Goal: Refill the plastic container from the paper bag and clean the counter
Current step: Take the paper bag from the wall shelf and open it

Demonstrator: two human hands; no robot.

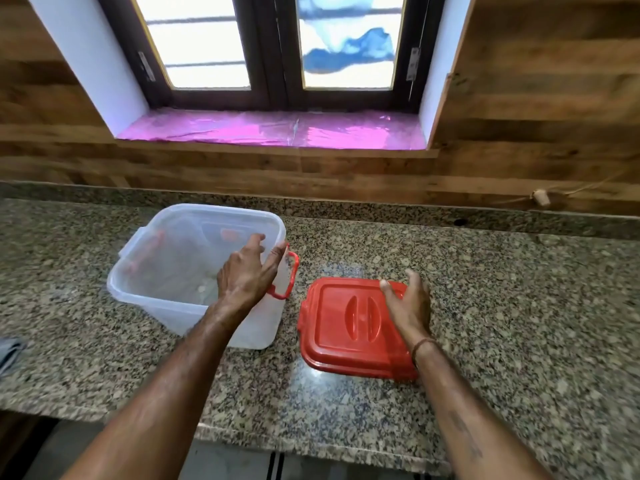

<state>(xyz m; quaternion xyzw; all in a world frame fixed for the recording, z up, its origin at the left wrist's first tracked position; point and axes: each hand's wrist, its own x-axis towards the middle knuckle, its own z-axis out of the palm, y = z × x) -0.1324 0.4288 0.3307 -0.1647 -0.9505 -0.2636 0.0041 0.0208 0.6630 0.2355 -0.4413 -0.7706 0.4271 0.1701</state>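
Table [485,306]: speckled granite, polished, glossy. Container [166,271] on table: translucent, cloudy plastic. Lid [346,327] beside container: red plastic, smooth, slight sheen. Wall [519,98] behind table: wood-grain, matt.

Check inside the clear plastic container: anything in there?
The plastic container looks nearly empty: only a few pale bits on its floor. The left hand covers the near-right corner, so that part is unseen.

A speckled granite bench [485,306] is backed by a wall [536,98] clad in brown wood planks. A dark-framed two-pane window [277,46] is set in a white-sided recess [86,64], its sill [398,147] covered by a glossy pink sheet [270,128], and bright daylight is admitted through frosted panes. Blurred blue cloth [349,50] is seen behind the right pane; grey floor [225,459] is glimpsed below the bench edge.
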